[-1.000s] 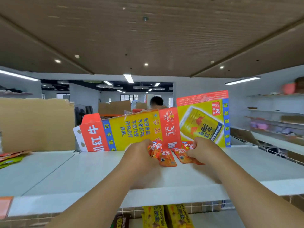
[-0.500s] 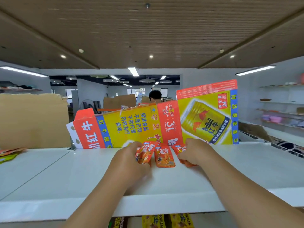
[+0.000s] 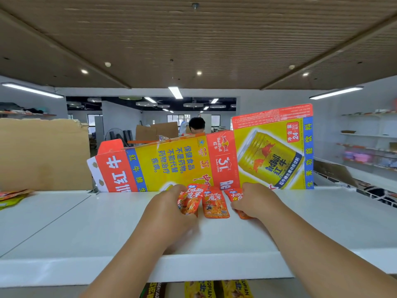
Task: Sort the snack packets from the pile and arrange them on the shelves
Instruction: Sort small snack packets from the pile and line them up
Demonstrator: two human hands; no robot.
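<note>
Head cam: pkts (image 3: 214, 206), bunched 1 s ago, now row up on shelf (image 3: 86, 222); my L hand (image 3: 171, 204) grips L pkt (image 3: 190, 201), R hand (image 3: 256, 203) pinches R pkt (image 3: 235, 195), mid pkt (image 3: 215, 208) free, so row's nearly set.

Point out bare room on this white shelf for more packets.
Bare: the shelf between the packets at the far-left edge and the left hand, in front of the brown cardboard; and right of the right hand, before the Red Bull carton. Crowded: the middle, where the hands grip the outer two of three orange packets.
</note>
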